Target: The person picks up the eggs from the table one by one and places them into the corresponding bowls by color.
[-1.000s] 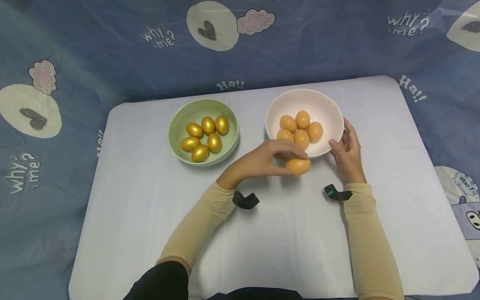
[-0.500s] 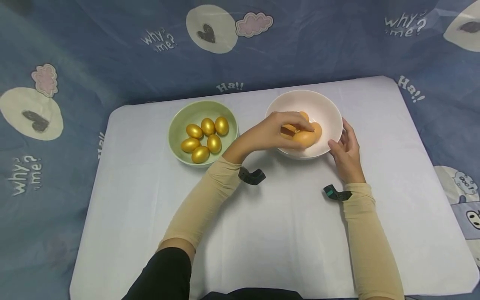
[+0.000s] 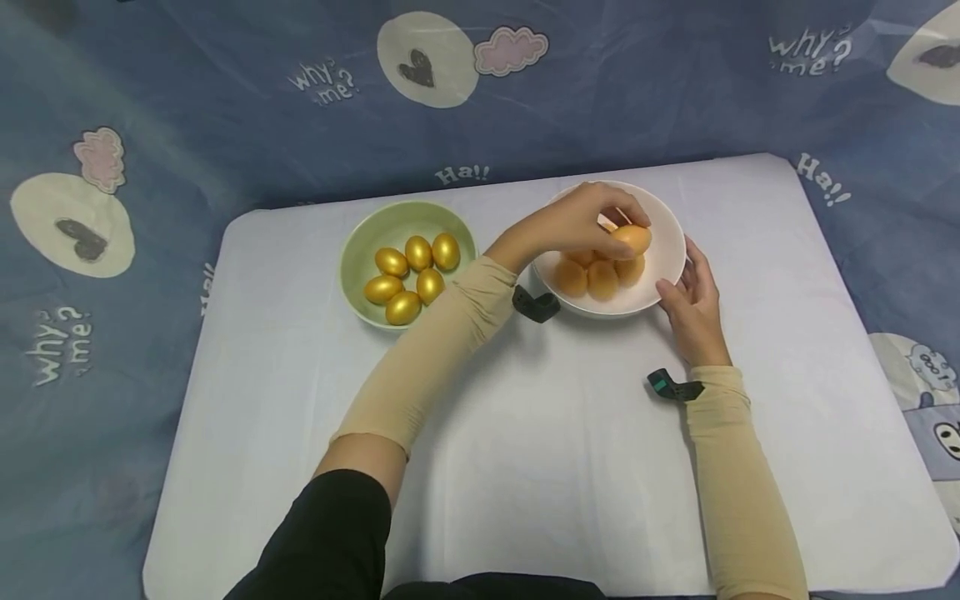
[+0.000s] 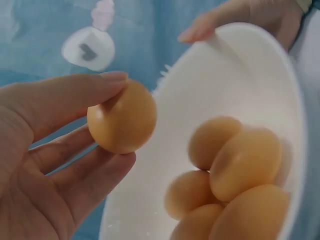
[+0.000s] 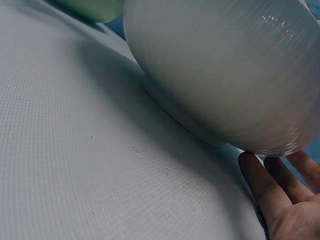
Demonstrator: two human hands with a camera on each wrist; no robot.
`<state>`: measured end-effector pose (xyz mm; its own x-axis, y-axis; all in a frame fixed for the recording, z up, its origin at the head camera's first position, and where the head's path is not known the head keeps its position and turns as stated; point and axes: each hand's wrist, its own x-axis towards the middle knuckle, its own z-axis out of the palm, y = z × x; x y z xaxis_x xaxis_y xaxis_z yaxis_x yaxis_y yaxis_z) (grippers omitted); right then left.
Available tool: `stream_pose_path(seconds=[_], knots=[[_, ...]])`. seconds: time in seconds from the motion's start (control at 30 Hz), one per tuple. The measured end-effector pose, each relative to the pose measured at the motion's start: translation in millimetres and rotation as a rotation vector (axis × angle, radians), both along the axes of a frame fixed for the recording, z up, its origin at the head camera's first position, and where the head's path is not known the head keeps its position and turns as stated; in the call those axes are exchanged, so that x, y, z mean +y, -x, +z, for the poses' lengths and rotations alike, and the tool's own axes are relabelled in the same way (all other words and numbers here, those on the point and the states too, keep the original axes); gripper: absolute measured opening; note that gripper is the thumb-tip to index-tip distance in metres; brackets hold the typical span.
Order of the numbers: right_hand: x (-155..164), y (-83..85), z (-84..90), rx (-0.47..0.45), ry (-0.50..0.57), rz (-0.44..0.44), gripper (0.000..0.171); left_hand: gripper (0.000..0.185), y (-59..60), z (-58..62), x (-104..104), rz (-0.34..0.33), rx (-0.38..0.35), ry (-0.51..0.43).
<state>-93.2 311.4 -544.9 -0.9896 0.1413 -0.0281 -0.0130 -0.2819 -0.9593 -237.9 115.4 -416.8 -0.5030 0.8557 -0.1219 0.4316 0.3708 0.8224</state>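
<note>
My left hand (image 3: 592, 221) pinches an orange egg (image 3: 632, 240) between thumb and fingers and holds it over the white bowl (image 3: 666, 250). In the left wrist view the same egg (image 4: 122, 122) hangs above several orange eggs (image 4: 240, 165) lying in that bowl (image 4: 235, 80). My right hand (image 3: 693, 304) rests with straight fingers against the bowl's right side; the right wrist view shows its fingers (image 5: 272, 187) under the bowl's wall (image 5: 220, 70).
A green bowl (image 3: 360, 250) with several golden eggs (image 3: 411, 267) stands left of the white bowl on a white tabletop (image 3: 562, 450). A blue patterned cloth (image 3: 187, 100) hangs behind and around the table.
My left hand has lifted the orange egg from the table in front of the white bowl and carried it up and back over the bowl. The right hand has stayed at the bowl's side.
</note>
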Motion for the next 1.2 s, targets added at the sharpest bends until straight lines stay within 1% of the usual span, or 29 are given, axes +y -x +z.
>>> stream_pose_path(seconds=[0.13,0.27,0.37,0.5,0.63,0.73,0.8,0.97,1.07,1.2], knots=[[0,-0.2,0.4,0.013,0.017,0.004,0.072,0.04,10.8,-1.4,15,0.0,-0.023,0.099],[0,-0.9,0.0,0.027,0.032,0.013,0.07,0.039,15.7,-1.8,28,0.009,-0.048,0.176],[-1,-1.4,-0.3,0.033,0.045,0.018,0.071,0.037,17.2,-3.2,37,0.015,-0.06,0.188],[-1,-1.6,-0.5,0.032,0.051,0.02,0.07,0.034,16.6,-6.2,45,0.021,-0.06,0.205],[-1,-0.8,-0.2,0.037,0.061,0.016,0.07,0.033,13.3,-8.2,52,0.042,-0.013,0.256],[-2,0.2,0.7,0.038,0.058,0.016,0.07,0.034,11.0,-8.3,56,0.061,0.032,0.311],[-2,0.4,1.3,0.034,0.051,0.017,0.07,0.034,9.7,-7.9,58,0.073,0.042,0.357],[-1,-0.6,2.6,0.03,0.054,0.016,0.07,0.032,7.5,-8.9,62,0.038,0.105,0.436],[0,-1.3,3.0,0.025,0.044,0.016,0.071,0.035,7.5,-9.8,62,0.019,0.127,0.446],[0,-2.3,2.8,0.019,0.02,0.012,0.071,0.041,8.5,-10.6,59,0.017,0.105,0.432]])
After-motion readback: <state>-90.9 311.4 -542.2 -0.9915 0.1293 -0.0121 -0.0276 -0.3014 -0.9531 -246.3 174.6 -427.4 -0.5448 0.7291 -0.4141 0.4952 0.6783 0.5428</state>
